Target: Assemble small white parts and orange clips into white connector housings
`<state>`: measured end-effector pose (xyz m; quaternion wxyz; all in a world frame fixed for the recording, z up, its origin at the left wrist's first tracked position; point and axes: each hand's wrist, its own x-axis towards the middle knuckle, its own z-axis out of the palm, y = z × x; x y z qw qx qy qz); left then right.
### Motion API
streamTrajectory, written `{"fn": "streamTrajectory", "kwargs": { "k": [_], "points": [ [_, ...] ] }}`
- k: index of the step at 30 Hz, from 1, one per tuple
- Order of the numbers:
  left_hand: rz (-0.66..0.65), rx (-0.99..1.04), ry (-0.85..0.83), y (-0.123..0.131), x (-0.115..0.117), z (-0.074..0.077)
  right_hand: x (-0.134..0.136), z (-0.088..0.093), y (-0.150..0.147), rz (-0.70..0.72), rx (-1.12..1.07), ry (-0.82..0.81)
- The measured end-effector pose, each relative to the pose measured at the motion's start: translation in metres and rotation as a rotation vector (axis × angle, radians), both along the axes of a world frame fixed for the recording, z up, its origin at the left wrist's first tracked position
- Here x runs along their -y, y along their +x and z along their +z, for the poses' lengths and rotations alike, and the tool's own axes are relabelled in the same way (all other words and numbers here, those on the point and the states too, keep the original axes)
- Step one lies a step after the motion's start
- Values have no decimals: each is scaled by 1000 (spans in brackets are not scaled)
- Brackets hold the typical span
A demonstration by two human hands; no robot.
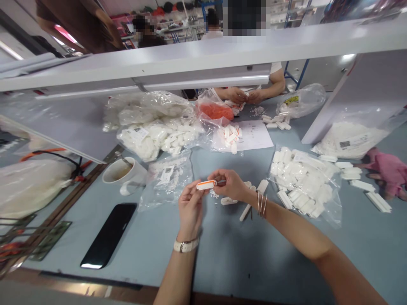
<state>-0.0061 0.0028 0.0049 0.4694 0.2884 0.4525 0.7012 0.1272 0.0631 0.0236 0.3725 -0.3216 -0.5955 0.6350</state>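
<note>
Above the middle of the table, my left hand (191, 203) grips a small white plastic piece with an orange strip (206, 184) between thumb and fingers. My right hand (230, 184) is closed at the right end of the same piece, its fingertips pinched there; whether they also hold a tiny part is hidden. Below and right of my hands lie loose white plastic pieces (229, 201) and a scatter of tiny white bits (214, 194). A thin dark stick-like thing (252, 213) lies near my right wrist.
Bags of white parts (305, 180) stand right, more bags (159, 135) at the back left. A cup of brown liquid (122, 171) and a black phone-like slab (109, 235) are left. A white shelf (190, 59) crosses above; a co-worker's hands (244, 95) work behind it.
</note>
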Motion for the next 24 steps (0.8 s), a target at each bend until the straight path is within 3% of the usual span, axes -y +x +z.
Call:
{"fn": "streamTrajectory", "kwargs": {
  "k": [4,7,10,20,24],
  "points": [
    [-50,58,-18,3,0,-2,5,1,-2,-90,33,99],
    [-62,68,-23,3,0,-3,2,4,2,17,24,140],
    [-51,-13,-7,2,1,-4,-5,6,8,98,30,151],
    [-61,-130,24,2,2,-7,-7,6,12,55,129,233],
    [-98,-336,-8,1,5,-9,-6,9,14,57,213,236]
  ]
}}
